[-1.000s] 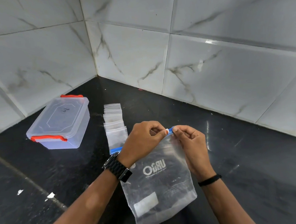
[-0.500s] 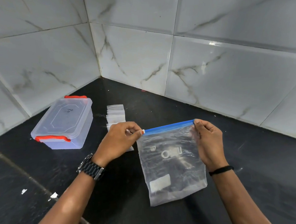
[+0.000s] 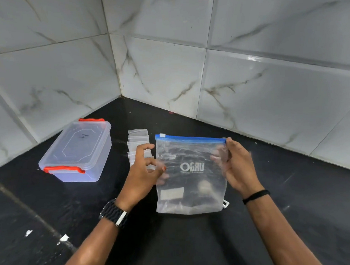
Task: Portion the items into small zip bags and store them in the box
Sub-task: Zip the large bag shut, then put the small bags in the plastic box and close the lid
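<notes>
One large clear zip bag [image 3: 191, 172] with a blue slider is being held up, one lidded plastic box [image 3: 77, 151] with two orange clasps is being kept on the counter, and one overlapping row of small zip bags [image 3: 139, 143] (number uncertain) is being partly hidden by two hands.
</notes>
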